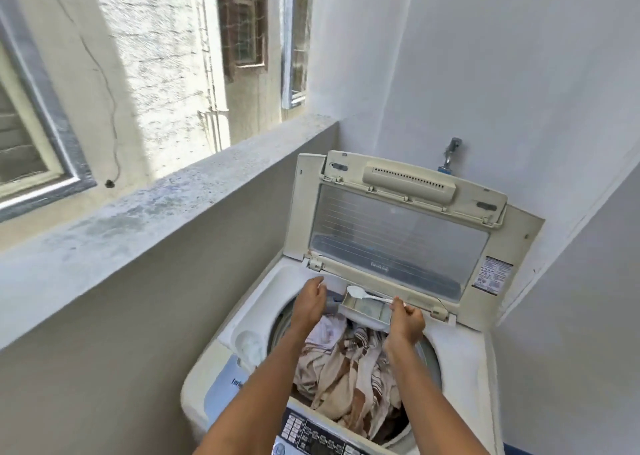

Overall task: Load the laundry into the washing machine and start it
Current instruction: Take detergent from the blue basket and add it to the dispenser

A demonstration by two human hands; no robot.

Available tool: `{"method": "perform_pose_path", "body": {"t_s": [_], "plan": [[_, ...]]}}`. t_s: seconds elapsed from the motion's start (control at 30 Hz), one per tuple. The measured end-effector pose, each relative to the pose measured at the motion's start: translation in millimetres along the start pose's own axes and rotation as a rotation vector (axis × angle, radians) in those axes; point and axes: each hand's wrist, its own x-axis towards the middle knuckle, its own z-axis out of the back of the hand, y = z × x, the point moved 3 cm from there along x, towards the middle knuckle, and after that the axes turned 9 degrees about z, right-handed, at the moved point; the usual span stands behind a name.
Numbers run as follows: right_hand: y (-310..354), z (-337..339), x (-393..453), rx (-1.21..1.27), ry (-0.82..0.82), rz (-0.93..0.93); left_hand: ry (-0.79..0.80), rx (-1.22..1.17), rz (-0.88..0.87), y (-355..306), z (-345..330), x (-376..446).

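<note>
Right hand [405, 323] pinching spoon [367, 295] over detergent drawer [363, 310], left hand [310, 302] relaxed, resting at drum rim [249, 316].

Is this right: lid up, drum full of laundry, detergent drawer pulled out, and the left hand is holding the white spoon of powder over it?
Not quite. The head view shows the right hand pinching the white spoon over the detergent drawer, not the left. The left hand rests at the drawer's left end. The rest holds: lid up, laundry filling the drum.
</note>
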Motion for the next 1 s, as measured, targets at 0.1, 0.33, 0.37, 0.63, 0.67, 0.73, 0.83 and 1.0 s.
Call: {"method": "perform_pose_path", "body": {"t_s": [0.1,0.33,0.37,0.63,0.67,0.73,0.83,1.0], "plan": [[19,-6,-33,0.106,0.160,0.011,-0.177,-0.142,0.023,0,31,-41],[76,-38,-146,0.368,0.542,-0.040,-0.653,-0.332,-0.016,-15,143,-147],[87,-41,-170,0.384,0.595,-0.041,-0.715,-0.331,-0.020,-17,165,-165],[151,-56,-349,0.455,0.943,-0.105,-1.077,-0.035,-0.205,-34,319,-292],[156,-58,-365,0.455,0.966,-0.097,-1.134,0.023,-0.226,-33,336,-303],[165,-63,-399,0.441,1.014,-0.068,-1.242,0.133,-0.250,-28,365,-327],[171,-72,-440,0.392,1.095,0.002,-1.330,0.270,-0.233,-16,401,-354],[165,-85,-489,0.207,1.103,0.213,-1.249,0.277,-0.151,12,449,-364]]}}
